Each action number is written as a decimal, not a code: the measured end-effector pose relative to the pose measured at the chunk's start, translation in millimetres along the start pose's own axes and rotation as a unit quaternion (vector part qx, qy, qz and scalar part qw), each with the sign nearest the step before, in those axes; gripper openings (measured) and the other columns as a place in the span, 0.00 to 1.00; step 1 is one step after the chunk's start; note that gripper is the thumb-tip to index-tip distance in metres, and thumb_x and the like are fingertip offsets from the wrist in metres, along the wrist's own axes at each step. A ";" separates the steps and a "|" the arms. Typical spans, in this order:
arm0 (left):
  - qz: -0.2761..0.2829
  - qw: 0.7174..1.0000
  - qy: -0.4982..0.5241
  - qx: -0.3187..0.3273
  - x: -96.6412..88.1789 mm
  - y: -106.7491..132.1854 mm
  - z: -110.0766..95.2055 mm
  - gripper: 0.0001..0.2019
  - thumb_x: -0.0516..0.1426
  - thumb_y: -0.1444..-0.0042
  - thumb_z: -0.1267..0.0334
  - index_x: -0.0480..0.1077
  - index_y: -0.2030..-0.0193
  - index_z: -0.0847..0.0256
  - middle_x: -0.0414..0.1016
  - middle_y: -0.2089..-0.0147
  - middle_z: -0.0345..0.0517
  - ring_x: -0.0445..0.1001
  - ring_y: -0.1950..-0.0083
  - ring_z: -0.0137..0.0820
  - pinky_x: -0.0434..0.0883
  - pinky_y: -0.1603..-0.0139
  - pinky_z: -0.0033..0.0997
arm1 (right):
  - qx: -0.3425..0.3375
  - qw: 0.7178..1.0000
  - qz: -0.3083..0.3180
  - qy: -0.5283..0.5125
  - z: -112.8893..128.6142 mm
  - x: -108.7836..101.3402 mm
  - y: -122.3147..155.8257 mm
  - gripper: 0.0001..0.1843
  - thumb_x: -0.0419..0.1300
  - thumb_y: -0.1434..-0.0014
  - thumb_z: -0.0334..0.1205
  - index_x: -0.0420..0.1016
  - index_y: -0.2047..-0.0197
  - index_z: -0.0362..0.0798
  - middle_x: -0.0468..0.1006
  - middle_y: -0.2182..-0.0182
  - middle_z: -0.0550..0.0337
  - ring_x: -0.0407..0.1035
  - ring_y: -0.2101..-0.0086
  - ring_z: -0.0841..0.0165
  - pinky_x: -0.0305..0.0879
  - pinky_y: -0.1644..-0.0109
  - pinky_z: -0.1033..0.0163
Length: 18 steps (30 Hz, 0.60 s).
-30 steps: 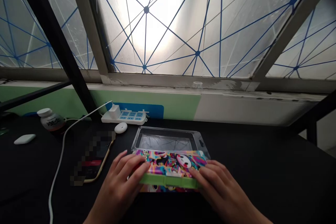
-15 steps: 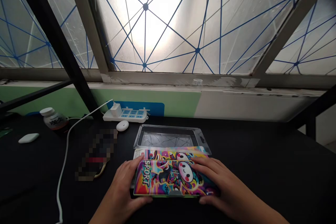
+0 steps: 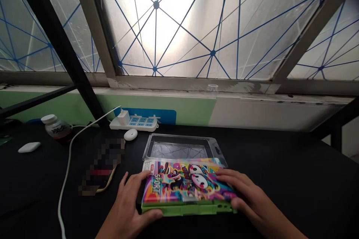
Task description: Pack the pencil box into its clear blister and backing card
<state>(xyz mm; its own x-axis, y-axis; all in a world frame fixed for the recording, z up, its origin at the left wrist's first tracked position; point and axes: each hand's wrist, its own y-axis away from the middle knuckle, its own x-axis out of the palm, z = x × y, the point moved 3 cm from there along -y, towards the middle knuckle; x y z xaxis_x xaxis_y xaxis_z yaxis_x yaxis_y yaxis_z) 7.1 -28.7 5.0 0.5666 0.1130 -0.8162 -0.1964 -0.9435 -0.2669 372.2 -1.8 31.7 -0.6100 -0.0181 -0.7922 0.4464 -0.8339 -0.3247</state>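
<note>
A pencil case (image 3: 179, 186) with a bright cartoon print, the word SPORT and a green side lies in front of me. My left hand (image 3: 131, 198) grips its left end, thumb along the green front edge and fingers at the far left corner. At the right end, my right hand (image 3: 244, 194) has its fingers on the printed top and its thumb at the near corner. Just beyond lies a clear plastic package (image 3: 179, 147), its near edge meeting a printed sheet or cover partly hidden by the case.
Left of the package are a round white case (image 3: 130, 134), a pixelated object (image 3: 103, 168) and a white cable (image 3: 67, 171) running to a power strip (image 3: 134, 122). Farther left stand a white-capped bottle (image 3: 56, 127) and a white mouse-shaped object (image 3: 29, 147). A window rises behind the black table (image 3: 280, 168).
The pencil case has tilted so its green front side now shows. My right hand has shifted slightly right, its thumb moving to the near right corner. My left hand stays at the left end.
</note>
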 end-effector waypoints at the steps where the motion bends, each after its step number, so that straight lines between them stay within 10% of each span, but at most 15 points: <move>1: 0.010 1.000 -0.001 0.001 -0.7 -0.6 1.2 0.34 0.65 0.47 0.44 0.62 0.35 0.48 0.74 0.38 0.51 0.72 0.37 0.55 0.58 0.32 0.68 | -0.017 1.000 0.008 0.014 0.2 0.6 4.9 0.28 0.62 0.38 0.56 0.71 0.37 0.60 0.75 0.41 0.51 0.73 0.44 0.53 0.75 0.45 0.51; 4: 0.026 1.000 -0.002 0.006 -3.1 -2.2 1.4 0.30 0.61 0.43 0.43 0.66 0.37 0.49 0.75 0.39 0.50 0.71 0.36 0.53 0.52 0.30 0.70 | -0.038 0.998 0.003 0.056 2.2 2.5 13.1 0.39 0.70 0.46 0.56 0.66 0.33 0.61 0.75 0.40 0.50 0.73 0.45 0.52 0.76 0.46 0.53; 13: 0.045 0.998 -0.040 0.024 4.9 -6.2 -0.7 0.18 0.57 0.36 0.51 0.71 0.41 0.47 0.74 0.38 0.49 0.69 0.35 0.51 0.53 0.33 0.75 | 0.105 0.990 -0.065 0.069 6.6 0.5 -12.8 0.20 0.51 0.31 0.53 0.75 0.46 0.52 0.84 0.57 0.52 0.81 0.61 0.57 0.79 0.65 0.58; 18: 0.025 0.999 -0.039 -0.004 10.4 -5.7 6.8 0.22 0.56 0.35 0.51 0.66 0.36 0.51 0.70 0.34 0.52 0.68 0.34 0.49 0.52 0.31 0.71 | 0.016 0.976 -0.054 0.210 21.4 5.4 -37.6 0.17 0.50 0.30 0.47 0.76 0.49 0.49 0.81 0.59 0.50 0.76 0.61 0.57 0.75 0.59 0.51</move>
<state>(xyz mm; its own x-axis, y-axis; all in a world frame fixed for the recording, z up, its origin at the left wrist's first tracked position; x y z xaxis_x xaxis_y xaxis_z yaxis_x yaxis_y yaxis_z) 8.7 -20.0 -5.5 0.4917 0.0901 -0.8661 -0.2162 -0.9509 -0.2216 338.1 17.7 50.7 -0.3283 0.2932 -0.8979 0.3689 -0.8353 -0.4076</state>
